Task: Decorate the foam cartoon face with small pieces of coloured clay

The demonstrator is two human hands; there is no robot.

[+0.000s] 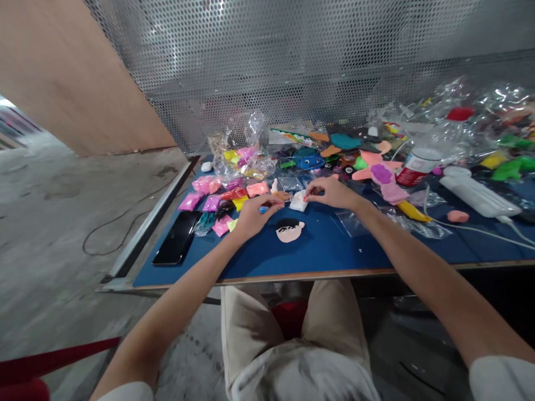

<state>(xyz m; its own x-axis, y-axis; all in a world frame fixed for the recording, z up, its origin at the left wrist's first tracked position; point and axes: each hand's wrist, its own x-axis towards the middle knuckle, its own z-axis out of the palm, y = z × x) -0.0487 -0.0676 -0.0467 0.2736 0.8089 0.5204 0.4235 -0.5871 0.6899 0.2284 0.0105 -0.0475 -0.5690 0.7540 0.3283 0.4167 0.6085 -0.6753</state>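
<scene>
My left hand (pixel 254 214) rests on the blue table (pixel 326 250), its fingers pinched on a small blue tool (pixel 263 209). My right hand (pixel 330 192) pinches a small white clay packet (pixel 298 201) lying on the table. Just in front of both hands lies a flat clay face (pixel 289 229), peach with black hair and eyes. Several small bags of coloured clay (pixel 217 197) lie to the left of my left hand.
A black phone (pixel 178 238) lies near the table's left edge. Finished clay shapes (pixel 355 153), plastic bags (pixel 480 111), a bottle (pixel 416 167) and a white power strip with cable (pixel 476 196) crowd the back and right. A perforated metal wall stands behind.
</scene>
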